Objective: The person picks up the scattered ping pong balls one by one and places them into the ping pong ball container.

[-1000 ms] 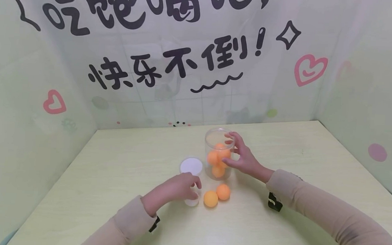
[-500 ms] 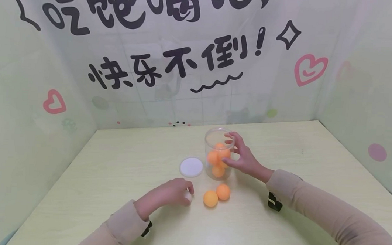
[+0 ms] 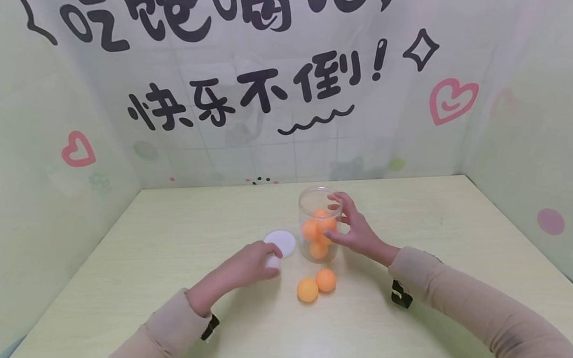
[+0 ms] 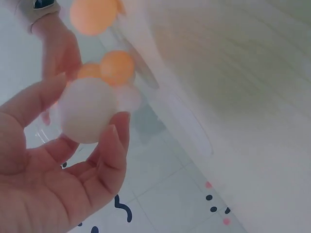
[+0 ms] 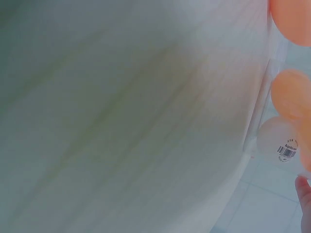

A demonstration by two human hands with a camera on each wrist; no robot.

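Observation:
In the head view, my left hand (image 3: 253, 265) pinches a white ping-pong ball (image 4: 88, 110) between thumb and fingers, just in front of a flat white round lid (image 3: 283, 242) on the table. My right hand (image 3: 356, 231) holds the right side of a clear, open-topped jar (image 3: 314, 199), thumb in front and fingers curled around the back. Several orange ping-pong balls (image 3: 319, 230) are piled inside it. A pale ball with dark print (image 5: 279, 138) shows among the orange ones in the right wrist view. Two loose orange balls (image 3: 307, 290) lie together in front of the jar.
The pale wooden table (image 3: 192, 222) meets a printed back curtain (image 3: 249, 155) with large black lettering. Side curtains (image 3: 526, 159) stand to the left and right. The jar stands upright beside the lid.
My left hand has picked the white ball up from beside the loose orange balls, drawn it left and then moved it forward toward the lid. My right hand stays on the jar.

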